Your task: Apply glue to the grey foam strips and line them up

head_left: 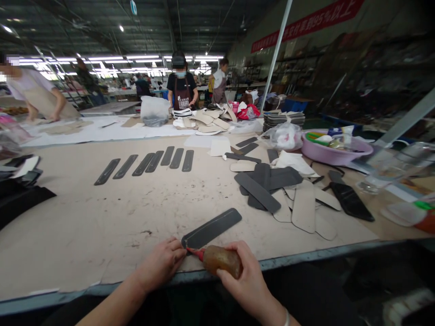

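Note:
My right hand (246, 276) is wrapped round an amber squeeze bottle of glue (221, 261) with a red nozzle. The nozzle tip touches the near left end of a long dark grey strip (214, 228) with rounded corners, and a thin pale line runs along the strip's upper edge. At that same end, the fingers of my left hand (166, 258) are pressed together on the strip's corner; the fingertips are partly hidden. Farther back on the left lies a row of several small dark strips (154, 161).
Dark and beige cut pieces (261, 185) overlap on the right of the table (84, 235). Behind them stands a pink basin (336, 153) holding odds and ends. Black pieces (23, 199) lie at the far left. Co-workers stand beyond a heap of beige pieces (207, 120).

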`<state>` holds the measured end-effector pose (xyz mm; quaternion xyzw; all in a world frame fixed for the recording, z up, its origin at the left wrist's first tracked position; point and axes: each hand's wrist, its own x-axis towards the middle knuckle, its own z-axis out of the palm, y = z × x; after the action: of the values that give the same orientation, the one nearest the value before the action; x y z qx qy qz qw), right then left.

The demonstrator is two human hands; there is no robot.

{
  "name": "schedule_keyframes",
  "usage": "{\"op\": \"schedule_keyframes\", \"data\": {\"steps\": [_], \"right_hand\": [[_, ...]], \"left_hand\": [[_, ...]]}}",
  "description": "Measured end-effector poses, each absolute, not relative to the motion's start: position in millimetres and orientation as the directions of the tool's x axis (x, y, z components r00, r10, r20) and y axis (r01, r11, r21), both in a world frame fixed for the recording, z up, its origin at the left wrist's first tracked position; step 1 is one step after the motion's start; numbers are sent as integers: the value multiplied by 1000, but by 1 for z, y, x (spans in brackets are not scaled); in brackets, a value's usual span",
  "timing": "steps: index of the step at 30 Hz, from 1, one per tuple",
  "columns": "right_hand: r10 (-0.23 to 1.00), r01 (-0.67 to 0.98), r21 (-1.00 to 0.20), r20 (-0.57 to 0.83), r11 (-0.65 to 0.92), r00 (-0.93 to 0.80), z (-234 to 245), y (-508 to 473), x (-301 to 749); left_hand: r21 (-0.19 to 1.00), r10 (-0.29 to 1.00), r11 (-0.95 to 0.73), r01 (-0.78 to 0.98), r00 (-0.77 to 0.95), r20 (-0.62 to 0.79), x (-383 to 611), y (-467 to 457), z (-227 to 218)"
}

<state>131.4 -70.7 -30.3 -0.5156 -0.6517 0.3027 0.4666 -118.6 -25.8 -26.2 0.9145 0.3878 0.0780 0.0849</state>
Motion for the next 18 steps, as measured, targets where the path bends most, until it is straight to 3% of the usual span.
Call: {"op": "schedule_keyframes", "data": {"steps": [9, 18], "right_hand": [[961, 485, -849, 272, 210, 60, -29, -70, 160], [899, 640, -759, 356, 119, 256, -38, -52, 205]], "left_hand": [[202, 682, -727, 656, 723, 108, -120, -21, -27], [258, 678, -729, 634, 723, 136, -123, -16, -24]]}}
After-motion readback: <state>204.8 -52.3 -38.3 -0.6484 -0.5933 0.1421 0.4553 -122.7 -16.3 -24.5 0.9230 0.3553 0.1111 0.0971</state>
